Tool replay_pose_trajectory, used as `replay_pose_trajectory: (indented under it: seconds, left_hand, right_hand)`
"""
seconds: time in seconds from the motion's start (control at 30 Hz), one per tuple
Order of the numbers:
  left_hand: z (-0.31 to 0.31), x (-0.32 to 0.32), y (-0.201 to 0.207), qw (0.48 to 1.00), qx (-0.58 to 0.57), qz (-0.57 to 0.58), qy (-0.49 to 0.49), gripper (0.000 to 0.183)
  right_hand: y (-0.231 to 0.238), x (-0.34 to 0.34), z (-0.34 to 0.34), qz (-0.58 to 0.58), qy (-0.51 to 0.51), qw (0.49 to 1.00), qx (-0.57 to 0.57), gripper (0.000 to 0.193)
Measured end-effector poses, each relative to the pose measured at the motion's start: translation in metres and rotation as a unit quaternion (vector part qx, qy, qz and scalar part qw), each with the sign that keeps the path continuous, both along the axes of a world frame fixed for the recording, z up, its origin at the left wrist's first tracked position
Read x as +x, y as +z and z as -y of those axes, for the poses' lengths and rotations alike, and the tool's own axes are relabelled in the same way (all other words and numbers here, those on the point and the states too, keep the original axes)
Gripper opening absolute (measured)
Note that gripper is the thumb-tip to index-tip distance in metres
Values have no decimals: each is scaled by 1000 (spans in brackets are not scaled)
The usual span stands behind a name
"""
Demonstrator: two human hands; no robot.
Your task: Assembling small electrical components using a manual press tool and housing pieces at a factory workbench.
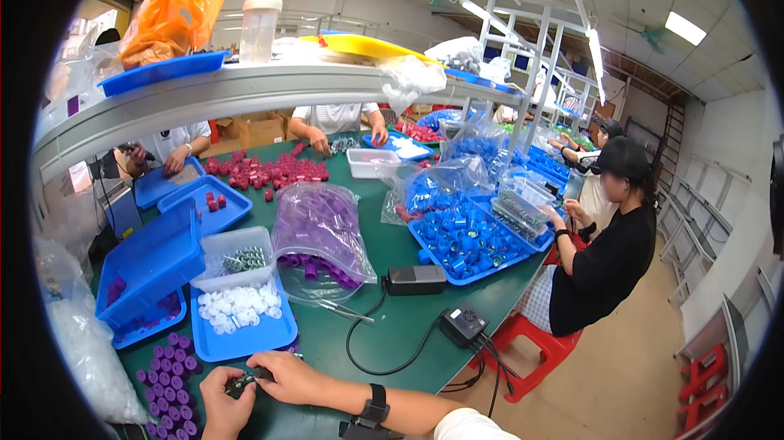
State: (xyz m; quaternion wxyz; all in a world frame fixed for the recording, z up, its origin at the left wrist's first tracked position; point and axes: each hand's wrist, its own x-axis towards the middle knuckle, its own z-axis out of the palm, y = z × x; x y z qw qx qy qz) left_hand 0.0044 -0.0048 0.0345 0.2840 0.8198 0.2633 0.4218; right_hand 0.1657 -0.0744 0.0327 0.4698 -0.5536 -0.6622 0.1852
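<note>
At the near edge of the table my left hand (224,403) is closed around a small dark greenish part (238,386), too small to name. My right hand (286,376) meets it from the right, with its thumb and fingers pinching a black piece at the same spot. Just left of my hands stand rows of purple caps (173,387). Beyond them lies a blue tray (245,347) with white plastic pieces (239,308). A clear plastic box (260,244) with metal springs (245,259) rests at that tray's far side.
A bag of purple parts (318,228) lies mid-table beside tweezers (343,309). Black adapters (464,324) with cables sit near the right edge. Blue trays (151,264) are stacked at left. A shelf (310,85) spans overhead. Co-workers sit across and at right, by a blue-parts tray (469,277).
</note>
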Motion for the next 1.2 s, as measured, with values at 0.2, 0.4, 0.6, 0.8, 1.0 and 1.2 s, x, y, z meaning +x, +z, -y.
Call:
replay_pose_trajectory:
  seconds: [0.2, 0.4, 0.6, 0.8, 1.0, 1.2]
  left_hand:
    - [-5, 8, -5, 990, -137, 28, 23, 16]
    - [3, 14, -7, 991, -118, 13, 55, 14]
    - [2, 10, -4, 993, -119, 10, 12, 16]
    - [-8, 6, -13, 980, -168, 57, -91, 24]
    - [-6, 9, -5, 904, -372, 173, -117, 23]
    - [-1, 14, -14, 944, -296, 132, -54, 22]
  right_hand:
    - [6, 7, -5, -21, 7, 999, -45, 29]
    - [-7, 0, -5, 19, -45, 999, -16, 27]
    - [19, 2, 5, 66, -72, 993, -58, 30]
    - [21, 2, 3, 20, 21, 999, -16, 34]
    - [15, 3, 0, -66, 7, 998, -16, 25]
    - [6, -1, -3, -26, -44, 998, -48, 25]
